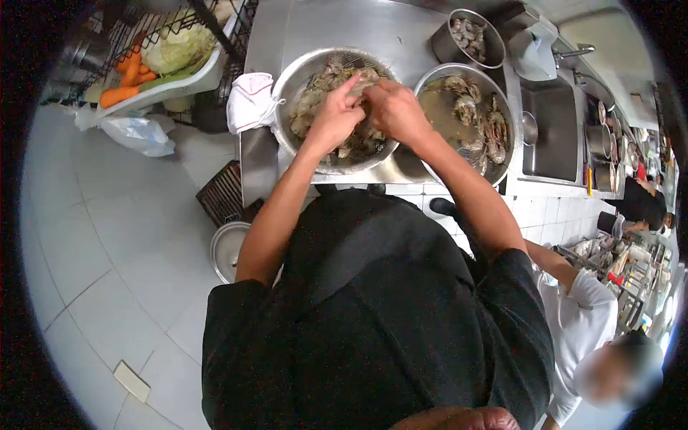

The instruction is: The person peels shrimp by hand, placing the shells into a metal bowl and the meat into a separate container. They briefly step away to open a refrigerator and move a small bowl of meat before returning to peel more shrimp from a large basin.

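Both hands meet above a large metal colander (285,75) that holds greyish-brown shrimp and shells (309,100). My left hand (335,115) is closed in a pinch, its index finger pointing forward. Close beside it, my right hand (398,109) is closed with its fingers curled. A greyish shrimp (368,74) shows at the fingertips of both hands, partly hidden by them. Just right of the colander stands a metal bowl (510,118) with cloudy water and several whole shrimp (466,107). A deep metal pot (446,51) behind it contains pale grey shrimp (469,36).
A white cloth (251,102) lies at the counter's left corner. Further left, a white tray (197,84) holds carrots and cabbage. The sink (552,129) and its faucet (575,51) are at right. A person in a white shirt (580,308) stands close behind on the right.
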A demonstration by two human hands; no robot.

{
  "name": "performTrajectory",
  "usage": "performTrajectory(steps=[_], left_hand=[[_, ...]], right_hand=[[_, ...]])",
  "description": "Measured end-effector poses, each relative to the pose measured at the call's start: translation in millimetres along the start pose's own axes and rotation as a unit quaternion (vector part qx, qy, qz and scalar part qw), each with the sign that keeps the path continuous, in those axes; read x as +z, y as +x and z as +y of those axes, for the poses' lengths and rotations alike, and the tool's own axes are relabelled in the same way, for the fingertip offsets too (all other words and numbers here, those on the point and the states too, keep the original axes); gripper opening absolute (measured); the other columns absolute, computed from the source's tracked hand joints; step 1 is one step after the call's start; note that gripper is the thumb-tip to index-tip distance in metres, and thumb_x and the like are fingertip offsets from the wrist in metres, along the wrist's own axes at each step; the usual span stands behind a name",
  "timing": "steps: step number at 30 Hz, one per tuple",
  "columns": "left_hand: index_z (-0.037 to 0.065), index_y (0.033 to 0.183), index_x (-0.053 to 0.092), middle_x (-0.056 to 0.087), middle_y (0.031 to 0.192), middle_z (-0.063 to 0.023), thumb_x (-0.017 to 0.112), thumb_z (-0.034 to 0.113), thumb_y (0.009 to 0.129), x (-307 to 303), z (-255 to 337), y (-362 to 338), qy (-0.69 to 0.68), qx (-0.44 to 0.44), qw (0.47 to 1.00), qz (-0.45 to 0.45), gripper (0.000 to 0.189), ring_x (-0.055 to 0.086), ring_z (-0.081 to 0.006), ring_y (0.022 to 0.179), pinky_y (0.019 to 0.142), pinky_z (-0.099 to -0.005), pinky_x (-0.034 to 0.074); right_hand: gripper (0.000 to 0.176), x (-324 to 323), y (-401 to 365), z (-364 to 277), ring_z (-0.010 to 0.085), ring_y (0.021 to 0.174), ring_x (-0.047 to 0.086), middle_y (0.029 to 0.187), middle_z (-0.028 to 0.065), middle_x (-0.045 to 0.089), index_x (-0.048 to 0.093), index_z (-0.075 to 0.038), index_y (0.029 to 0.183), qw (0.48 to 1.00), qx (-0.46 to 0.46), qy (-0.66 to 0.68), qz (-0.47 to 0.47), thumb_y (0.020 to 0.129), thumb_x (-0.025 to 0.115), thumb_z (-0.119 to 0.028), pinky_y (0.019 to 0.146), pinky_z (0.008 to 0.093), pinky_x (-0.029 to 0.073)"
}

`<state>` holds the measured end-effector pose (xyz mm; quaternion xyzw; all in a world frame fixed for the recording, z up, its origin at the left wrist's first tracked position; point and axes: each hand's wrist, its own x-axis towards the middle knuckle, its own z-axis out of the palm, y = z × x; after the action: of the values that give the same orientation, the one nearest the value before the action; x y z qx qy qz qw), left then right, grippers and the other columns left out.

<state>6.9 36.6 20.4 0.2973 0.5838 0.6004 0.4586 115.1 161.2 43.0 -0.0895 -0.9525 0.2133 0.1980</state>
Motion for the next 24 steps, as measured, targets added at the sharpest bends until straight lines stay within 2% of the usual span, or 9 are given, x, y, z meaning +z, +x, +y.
performTrajectory(steps=[5, 8, 11, 12, 15, 16, 19, 21, 24], left_hand=[[-0.007, 0.138, 0.038, 0.066, 0.103, -0.0138, 0.055, -0.003, 0.081, -10, 3, -16, -0.005, -0.007, 0.998, 0.068, 0.060, 0.064, -0.0135, 0.084, 0.070, -0.0243, 0.049], [-0.009, 0.133, 0.043, 0.066, 0.106, -0.0155, 0.055, -0.003, 0.082, -12, 3, -32, -0.048, -0.005, 0.990, 0.130, 0.053, 0.066, -0.0158, 0.085, 0.072, -0.0243, 0.050], [-0.011, 0.130, 0.046, 0.064, 0.110, -0.0190, 0.055, -0.004, 0.082, -21, -7, -39, -0.086, 0.001, 0.977, 0.193, 0.050, 0.066, -0.0178, 0.085, 0.074, -0.0246, 0.051], [-0.011, 0.129, 0.046, 0.063, 0.112, -0.0206, 0.054, -0.005, 0.082, -21, -5, -41, -0.098, 0.004, 0.972, 0.213, 0.049, 0.066, -0.0183, 0.085, 0.075, -0.0247, 0.052], [-0.011, 0.129, 0.046, 0.065, 0.105, -0.0178, 0.054, -0.005, 0.082, -18, 3, -40, -0.195, -0.040, 0.950, 0.240, 0.048, 0.065, -0.0174, 0.084, 0.073, -0.0246, 0.052], [-0.010, 0.129, 0.046, 0.065, 0.103, -0.0163, 0.054, -0.005, 0.081, -16, 4, -38, -0.201, -0.039, 0.946, 0.251, 0.049, 0.064, -0.0163, 0.082, 0.072, -0.0244, 0.052], [-0.009, 0.130, 0.046, 0.065, 0.096, -0.0130, 0.055, -0.004, 0.080, -12, 2, -33, -0.185, -0.036, 0.943, 0.274, 0.051, 0.062, -0.0135, 0.077, 0.066, -0.0241, 0.050], [-0.008, 0.131, 0.046, 0.064, 0.094, -0.0120, 0.056, -0.003, 0.080, -10, -5, -29, -0.130, -0.030, 0.957, 0.258, 0.053, 0.060, -0.0123, 0.074, 0.062, -0.0242, 0.048], [-0.007, 0.136, 0.039, 0.064, 0.095, -0.0128, 0.056, 0.000, 0.083, -1, 0, -31, -0.125, -0.054, 0.962, 0.235, 0.056, 0.061, -0.0148, 0.080, 0.066, -0.0259, 0.050]], right_hand=[[0.018, 13, 7, 2, 0.0395, 0.075, 0.063, 0.083, 0.0198, 0.064, 0.067, -0.001, 0.090, 0.997, 0.051, 0.013, 0.051, 0.075, 0.058, -0.003, 0.067, 0.0453, 0.051], [0.022, 6, 15, 2, 0.0388, 0.078, 0.065, 0.087, 0.0217, 0.066, 0.068, 0.000, 0.095, 0.976, 0.199, 0.038, 0.083, 0.075, 0.058, -0.004, 0.073, 0.0435, 0.052], [0.024, -7, 24, 5, 0.0374, 0.080, 0.067, 0.088, 0.0217, 0.067, 0.069, 0.000, 0.097, 0.962, 0.250, 0.042, 0.098, 0.075, 0.058, -0.004, 0.077, 0.0417, 0.052], [0.036, -9, 26, 10, 0.0368, 0.087, 0.066, 0.097, 0.0239, 0.066, 0.066, 0.000, 0.108, 0.973, 0.231, 0.024, 0.018, 0.074, 0.060, -0.007, 0.081, 0.0410, 0.051], [0.049, 6, 22, 13, 0.0379, 0.095, 0.064, 0.105, 0.0231, 0.064, 0.060, -0.003, 0.119, 0.979, 0.165, -0.005, -0.119, 0.072, 0.066, -0.015, 0.084, 0.0443, 0.051], [0.063, 17, 20, 12, 0.0378, 0.102, 0.061, 0.113, 0.0251, 0.061, 0.051, -0.005, 0.129, 0.995, 0.058, -0.065, -0.046, 0.071, 0.071, -0.022, 0.088, 0.0453, 0.049], [0.053, 1, 23, -36, 0.0393, 0.094, 0.063, 0.102, 0.0254, 0.064, 0.056, -0.004, 0.124, 0.991, 0.091, 0.049, -0.091, 0.073, 0.064, -0.014, 0.085, 0.0456, 0.049], [0.047, -2, 28, -50, 0.0399, 0.088, 0.064, 0.094, 0.0220, 0.067, 0.058, -0.004, 0.117, 0.977, 0.099, 0.014, -0.188, 0.073, 0.068, -0.018, 0.082, 0.0486, 0.049], [0.039, 17, 16, -40, 0.0394, 0.081, 0.065, 0.083, 0.0215, 0.067, 0.059, -0.003, 0.106, 0.978, 0.074, -0.024, -0.192, 0.073, 0.071, -0.021, 0.074, 0.0500, 0.051]])
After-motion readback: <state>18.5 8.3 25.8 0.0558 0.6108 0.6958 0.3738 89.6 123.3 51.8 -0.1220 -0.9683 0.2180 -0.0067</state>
